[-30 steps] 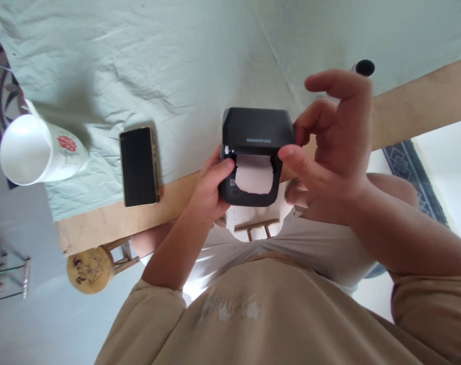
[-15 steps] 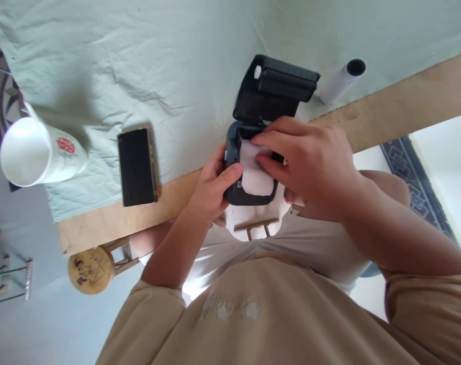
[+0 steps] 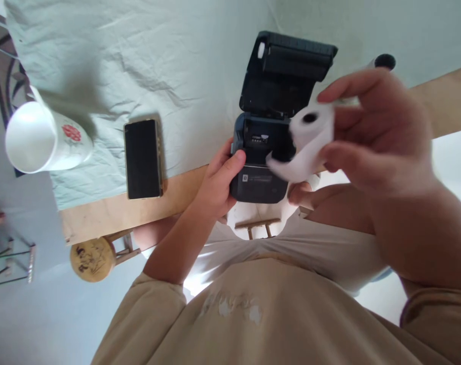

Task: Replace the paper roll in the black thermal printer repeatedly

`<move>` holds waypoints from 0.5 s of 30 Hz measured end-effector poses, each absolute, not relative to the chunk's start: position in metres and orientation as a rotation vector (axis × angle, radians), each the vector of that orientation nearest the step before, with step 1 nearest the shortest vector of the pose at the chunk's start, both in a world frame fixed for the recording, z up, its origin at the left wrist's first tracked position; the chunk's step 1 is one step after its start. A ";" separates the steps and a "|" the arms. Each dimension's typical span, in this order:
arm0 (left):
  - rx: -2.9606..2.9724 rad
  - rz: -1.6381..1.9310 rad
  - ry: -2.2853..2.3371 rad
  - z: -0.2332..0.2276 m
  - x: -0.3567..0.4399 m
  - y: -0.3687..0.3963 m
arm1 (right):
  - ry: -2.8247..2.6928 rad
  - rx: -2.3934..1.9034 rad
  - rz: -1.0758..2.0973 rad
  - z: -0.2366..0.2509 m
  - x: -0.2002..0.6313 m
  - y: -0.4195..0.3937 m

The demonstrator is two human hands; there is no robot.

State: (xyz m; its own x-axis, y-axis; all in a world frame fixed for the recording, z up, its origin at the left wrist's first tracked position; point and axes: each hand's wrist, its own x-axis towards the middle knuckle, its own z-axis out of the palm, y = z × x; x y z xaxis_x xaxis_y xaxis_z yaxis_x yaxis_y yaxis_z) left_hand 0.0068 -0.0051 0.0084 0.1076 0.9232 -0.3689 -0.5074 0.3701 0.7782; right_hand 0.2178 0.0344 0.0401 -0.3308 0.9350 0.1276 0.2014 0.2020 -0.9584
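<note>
My left hand (image 3: 221,177) grips the left side of a black portable label printer (image 3: 259,185), thumb on its top face. The printer's lid (image 3: 287,76) stands swung up, and its paper bay shows bare with a small printed label at the back. Beside the bay, my right hand (image 3: 378,132) holds a small white paper roll (image 3: 310,134) between thumb and fingers. The roll's dark core faces me, and a loose tail of paper curls toward the printer. The right hand is slightly blurred.
A white mug (image 3: 44,139) with a red flower lies on its side at the left of the cloth (image 3: 200,76). A dark-screened phone (image 3: 142,159) rests nearby. Behind my right hand, a white tube (image 3: 384,62) shows its dark end. A wooden stool (image 3: 92,258) stands below left.
My right hand has lifted the paper roll out of the printer's bay and moved right with it. The printer and my left hand have shifted slightly right.
</note>
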 end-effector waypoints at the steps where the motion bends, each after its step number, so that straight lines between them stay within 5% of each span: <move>1: 0.512 1.136 0.962 0.008 0.007 -0.005 | -1.526 -1.108 1.262 0.035 0.222 0.039; 6: 0.473 1.147 0.939 0.007 0.005 -0.004 | -1.323 -1.215 1.278 0.010 0.230 0.054; 15: 0.490 1.124 0.876 0.004 0.001 -0.005 | -2.042 -1.501 0.375 0.015 0.220 0.044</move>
State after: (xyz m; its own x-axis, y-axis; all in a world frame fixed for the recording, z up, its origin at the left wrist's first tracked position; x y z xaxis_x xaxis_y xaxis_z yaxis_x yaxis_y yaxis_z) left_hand 0.0014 -0.0047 0.0041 0.1628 0.9212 -0.3535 -0.5674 0.3805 0.7303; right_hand 0.2202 0.0441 0.0153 -0.2061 0.9379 0.2790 0.7776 0.3301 -0.5352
